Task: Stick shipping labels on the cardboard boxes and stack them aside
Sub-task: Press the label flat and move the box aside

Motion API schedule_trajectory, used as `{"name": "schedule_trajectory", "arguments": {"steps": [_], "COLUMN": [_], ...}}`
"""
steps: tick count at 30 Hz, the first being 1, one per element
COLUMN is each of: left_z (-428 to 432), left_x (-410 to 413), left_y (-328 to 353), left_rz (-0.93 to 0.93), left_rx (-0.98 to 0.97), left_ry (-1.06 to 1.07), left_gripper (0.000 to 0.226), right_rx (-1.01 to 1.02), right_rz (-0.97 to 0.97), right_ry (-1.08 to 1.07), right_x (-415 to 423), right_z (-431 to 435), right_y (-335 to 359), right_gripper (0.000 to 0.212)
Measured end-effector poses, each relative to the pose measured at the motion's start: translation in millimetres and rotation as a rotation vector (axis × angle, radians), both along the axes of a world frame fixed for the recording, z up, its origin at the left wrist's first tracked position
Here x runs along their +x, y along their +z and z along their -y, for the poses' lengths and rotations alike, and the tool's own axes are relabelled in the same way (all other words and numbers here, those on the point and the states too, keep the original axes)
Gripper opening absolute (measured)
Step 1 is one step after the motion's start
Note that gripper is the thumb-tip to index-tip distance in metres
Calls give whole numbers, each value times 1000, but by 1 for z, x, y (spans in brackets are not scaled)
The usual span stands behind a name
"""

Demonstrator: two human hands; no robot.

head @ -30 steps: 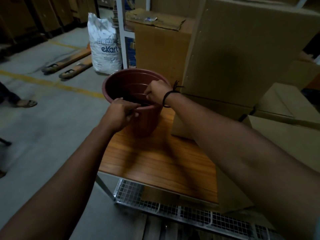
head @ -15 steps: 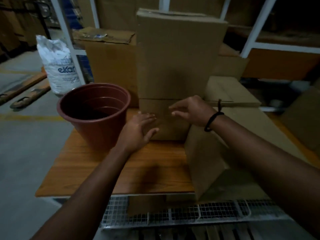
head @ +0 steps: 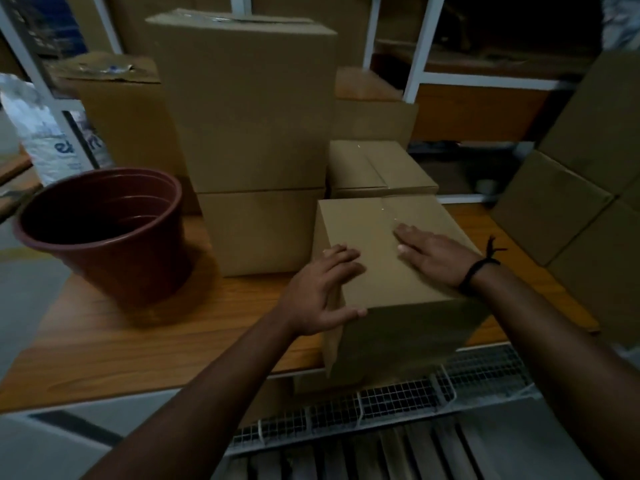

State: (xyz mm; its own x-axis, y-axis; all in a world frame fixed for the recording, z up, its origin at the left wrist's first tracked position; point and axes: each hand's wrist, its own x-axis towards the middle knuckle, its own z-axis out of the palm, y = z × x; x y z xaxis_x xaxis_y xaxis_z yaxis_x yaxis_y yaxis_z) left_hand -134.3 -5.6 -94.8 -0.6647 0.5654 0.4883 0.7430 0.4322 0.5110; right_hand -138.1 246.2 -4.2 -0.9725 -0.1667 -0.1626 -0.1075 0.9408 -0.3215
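**A:** Where's the next one?

**B:** On the wooden surface (head: pixel 138 341), right of the plant pot (head: pixel 104 230) and nearer us: a taped cardboard box (head: pixel 388 278).

**A:** How will it handle?

**B:** Stiff and smooth, and I'd guess light. Hold it by opposite walls, low down. The left hand (head: pixel 322 292) lies spread over its top corner and the right hand (head: pixel 436 254) is flat on the lid. Neither grips.

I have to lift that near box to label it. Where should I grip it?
Probably by its two side walls near the front corners: left hand from the left, right hand from the right. The near cardboard box is tall, with a flat taped top and no handles, and a second box stands close behind it.
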Motion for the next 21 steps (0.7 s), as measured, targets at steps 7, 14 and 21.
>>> {"name": "schedule_trajectory", "arguments": {"steps": [7,14,21], "left_z": [-7,-12,-15], "left_x": [7,8,9], "left_y": [-7,-10,-8], "left_rz": [-16,-20,3], "left_rx": [86,81,75], "left_ry": [37,80,86], "left_gripper": [63,74,74], "right_rx": [180,246,219], "right_rz": [37,-7,-21], "right_ry": [379,309,240], "right_x": [9,-6,-21], "right_z": [-30,-29,-50], "right_y": [-12,-11,-11], "right_gripper": [58,59,58]}}
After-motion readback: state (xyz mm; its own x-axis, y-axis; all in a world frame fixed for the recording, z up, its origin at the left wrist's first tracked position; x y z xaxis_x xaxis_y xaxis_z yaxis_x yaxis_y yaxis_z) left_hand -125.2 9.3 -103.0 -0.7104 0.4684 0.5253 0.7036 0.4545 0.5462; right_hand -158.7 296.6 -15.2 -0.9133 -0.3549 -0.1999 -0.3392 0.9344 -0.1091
